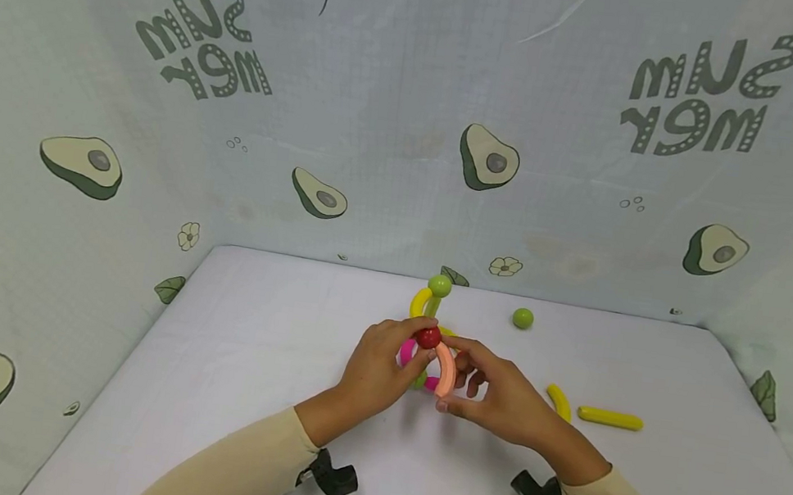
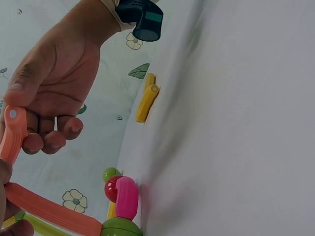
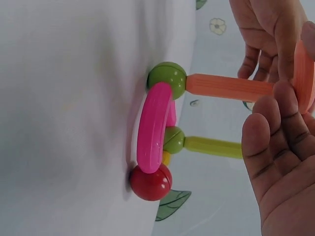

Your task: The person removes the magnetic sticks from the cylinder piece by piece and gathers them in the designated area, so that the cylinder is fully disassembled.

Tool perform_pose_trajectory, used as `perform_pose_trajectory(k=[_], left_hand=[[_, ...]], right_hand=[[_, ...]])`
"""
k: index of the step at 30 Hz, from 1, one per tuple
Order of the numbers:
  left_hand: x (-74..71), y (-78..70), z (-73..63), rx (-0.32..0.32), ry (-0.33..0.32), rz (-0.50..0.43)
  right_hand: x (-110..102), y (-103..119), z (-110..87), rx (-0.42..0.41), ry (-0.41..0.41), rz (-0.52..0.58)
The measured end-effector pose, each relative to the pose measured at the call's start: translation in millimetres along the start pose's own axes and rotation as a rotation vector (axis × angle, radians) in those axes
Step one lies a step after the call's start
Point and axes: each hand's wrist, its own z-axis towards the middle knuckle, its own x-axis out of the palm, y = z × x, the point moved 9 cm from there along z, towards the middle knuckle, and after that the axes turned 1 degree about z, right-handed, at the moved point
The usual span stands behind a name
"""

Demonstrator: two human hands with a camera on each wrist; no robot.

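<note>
A structure of coloured rods and balls stands on the white table. My left hand (image 1: 378,365) grips a red ball (image 1: 428,337) high on it, between thumb and fingers. My right hand (image 1: 508,397) pinches a curved orange rod (image 1: 446,371) whose upper end meets that ball. In the right wrist view, a straight orange rod (image 3: 229,87) rises from a green ball (image 3: 167,78) at the base. Beside it are a curved pink rod (image 3: 154,128), a lower red ball (image 3: 151,182) and a light green rod (image 3: 213,147). Behind the hands, a curved yellow rod (image 1: 419,303) reaches the top green ball (image 1: 440,286).
A loose green ball (image 1: 523,318) lies at the back right of the table (image 1: 267,331). Nearer, beyond my right forearm, are a curved yellow rod (image 1: 559,402) and a straight yellow rod (image 1: 609,418). Patterned cloth (image 1: 400,99) hangs behind the table.
</note>
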Motion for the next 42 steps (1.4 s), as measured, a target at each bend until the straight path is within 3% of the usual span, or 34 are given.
perform_pose_trajectory(k=[8, 26, 42], left_hand=[[-0.2, -0.3, 1.1, 0.005, -0.013, 0.020], [-1.5, -1.6, 1.9, 0.015, -0.007, 0.044], [1.5, 1.5, 0.8, -0.014, 0.015, 0.055]], right_hand=[[-4, 1, 1.8, 0.021, -0.063, -0.011], [-5, 0, 3.9, 0.028, -0.055, -0.007], [-18, -27, -13.1, 0.176, -0.074, -0.141]])
